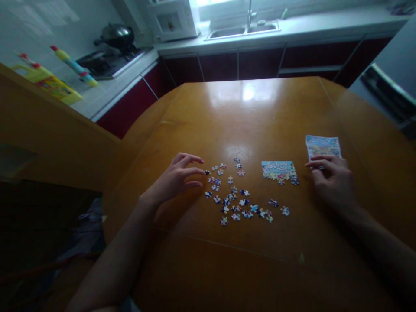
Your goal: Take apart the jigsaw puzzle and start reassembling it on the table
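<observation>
Several loose jigsaw pieces [234,197] lie scattered on the wooden table [247,117]. A partly joined strip of the puzzle [278,170] sits to their right. A small picture card [323,146] lies further right. My left hand [177,177] rests on the table at the left edge of the loose pieces, fingers apart, its fingertips touching one piece [207,172]. My right hand [331,182] rests beside the joined strip, fingers loosely curled, with its fingertips on the near edge of the picture card.
A kitchen counter runs behind the table with a sink [242,29], a microwave [173,19] and a stove with a black pot [117,37]. Yellow bottles [52,82] stand at the left. A grey appliance [386,86] is at the right.
</observation>
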`<state>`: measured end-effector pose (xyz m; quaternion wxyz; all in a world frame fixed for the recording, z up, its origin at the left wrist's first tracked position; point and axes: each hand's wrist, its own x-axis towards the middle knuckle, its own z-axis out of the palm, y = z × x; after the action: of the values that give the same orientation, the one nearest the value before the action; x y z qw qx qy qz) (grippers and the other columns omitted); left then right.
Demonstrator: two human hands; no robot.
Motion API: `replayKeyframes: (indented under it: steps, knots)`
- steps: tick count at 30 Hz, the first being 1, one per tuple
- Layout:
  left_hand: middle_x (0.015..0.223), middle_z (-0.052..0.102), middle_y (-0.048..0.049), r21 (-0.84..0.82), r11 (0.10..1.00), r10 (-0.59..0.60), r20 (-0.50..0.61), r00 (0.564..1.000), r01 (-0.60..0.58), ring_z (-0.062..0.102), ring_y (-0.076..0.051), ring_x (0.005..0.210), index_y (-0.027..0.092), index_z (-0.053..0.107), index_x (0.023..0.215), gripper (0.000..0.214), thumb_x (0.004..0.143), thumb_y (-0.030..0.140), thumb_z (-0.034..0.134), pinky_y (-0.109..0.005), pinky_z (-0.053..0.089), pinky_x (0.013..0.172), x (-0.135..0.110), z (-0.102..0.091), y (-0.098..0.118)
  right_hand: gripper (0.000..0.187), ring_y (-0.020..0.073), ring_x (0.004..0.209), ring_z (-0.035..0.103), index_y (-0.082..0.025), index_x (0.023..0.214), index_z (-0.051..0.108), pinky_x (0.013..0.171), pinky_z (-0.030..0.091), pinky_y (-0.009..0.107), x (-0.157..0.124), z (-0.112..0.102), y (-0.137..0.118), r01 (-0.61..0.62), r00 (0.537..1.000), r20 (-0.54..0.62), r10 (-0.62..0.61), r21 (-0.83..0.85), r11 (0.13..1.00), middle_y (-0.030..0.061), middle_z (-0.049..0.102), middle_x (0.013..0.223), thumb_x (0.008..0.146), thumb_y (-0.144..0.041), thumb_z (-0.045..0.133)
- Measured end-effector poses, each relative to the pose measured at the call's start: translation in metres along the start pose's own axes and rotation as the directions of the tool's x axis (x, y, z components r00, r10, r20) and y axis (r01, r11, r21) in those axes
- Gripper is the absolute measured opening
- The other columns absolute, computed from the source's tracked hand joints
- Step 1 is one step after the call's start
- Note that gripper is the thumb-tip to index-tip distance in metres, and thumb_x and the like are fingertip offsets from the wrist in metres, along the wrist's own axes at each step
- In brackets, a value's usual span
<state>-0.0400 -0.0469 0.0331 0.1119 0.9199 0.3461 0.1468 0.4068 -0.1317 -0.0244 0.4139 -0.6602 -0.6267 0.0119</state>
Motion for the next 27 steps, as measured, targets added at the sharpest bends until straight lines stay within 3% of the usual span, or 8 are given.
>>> replayKeyframes:
  steps: [5, 10, 17, 23, 27]
  knots:
    - [0.123, 0.061, -0.0049, -0.007, 1.0, -0.023, -0.016, 1.0, 0.023, 0.049, -0.026, 0.116, 0.031, 0.076, 0.095, 0.014, 0.083, 0.038, 0.077, -0.048, 0.045, 0.103, -0.002, 0.0, -0.011, 0.015, 0.0284, 0.107, 0.061, -0.02, 0.08, 0.072, 0.098, 0.045, 0.047, 0.0, 0.001, 0.001, -0.008, 1.0, 0.005, 0.008, 0.002, 1.0, 0.0107, 0.069, 0.102, 0.082, -0.022, 0.056]
    - [0.124, 0.059, -0.0032, -0.076, 0.997, 0.01, 0.09, 0.996, -0.003, 0.046, -0.025, 0.12, 0.03, 0.075, 0.085, 0.005, 0.085, 0.035, 0.074, -0.046, 0.044, 0.105, 0.0, 0.002, 0.002, 0.015, 0.0287, 0.106, 0.061, -0.02, 0.079, 0.071, 0.097, 0.045, 0.047, 0.0, 0.002, 0.003, 0.008, 1.0, -0.001, -0.008, -0.008, 1.0, 0.011, 0.069, 0.101, 0.081, -0.022, 0.056]
    - [0.105, 0.057, -0.0064, -0.143, 0.99, 0.028, 0.187, 0.982, -0.001, 0.048, -0.025, 0.107, 0.025, 0.07, 0.074, 0.02, 0.079, 0.042, 0.079, -0.041, 0.048, 0.095, 0.006, -0.002, 0.019, 0.015, 0.0288, 0.105, 0.061, -0.021, 0.078, 0.071, 0.097, 0.045, 0.047, -0.001, 0.003, 0.006, 0.017, 1.0, 0.005, -0.017, -0.014, 1.0, 0.0104, 0.07, 0.101, 0.08, -0.023, 0.056]
    - [0.103, 0.057, -0.0069, -0.142, 0.988, -0.043, 0.114, 0.993, 0.059, 0.05, -0.025, 0.105, 0.03, 0.075, 0.085, 0.006, 0.083, 0.035, 0.073, -0.041, 0.049, 0.095, 0.006, 0.006, 0.015, 0.016, 0.0288, 0.104, 0.062, -0.021, 0.078, 0.071, 0.095, 0.047, 0.047, 0.0, 0.003, 0.005, 0.016, 1.0, 0.009, -0.016, -0.018, 1.0, 0.0103, 0.07, 0.101, 0.081, -0.024, 0.056]
    - [0.104, 0.058, -0.0065, -0.144, 0.988, -0.039, 0.123, 0.992, 0.056, 0.05, -0.025, 0.105, 0.031, 0.076, 0.087, 0.006, 0.083, 0.035, 0.073, -0.041, 0.048, 0.095, 0.006, 0.01, 0.015, 0.016, 0.0295, 0.106, 0.062, -0.022, 0.078, 0.071, 0.097, 0.046, 0.049, 0.0, 0.001, 0.004, 0.01, 1.0, 0.013, -0.01, -0.011, 1.0, 0.0101, 0.07, 0.101, 0.081, -0.025, 0.055]
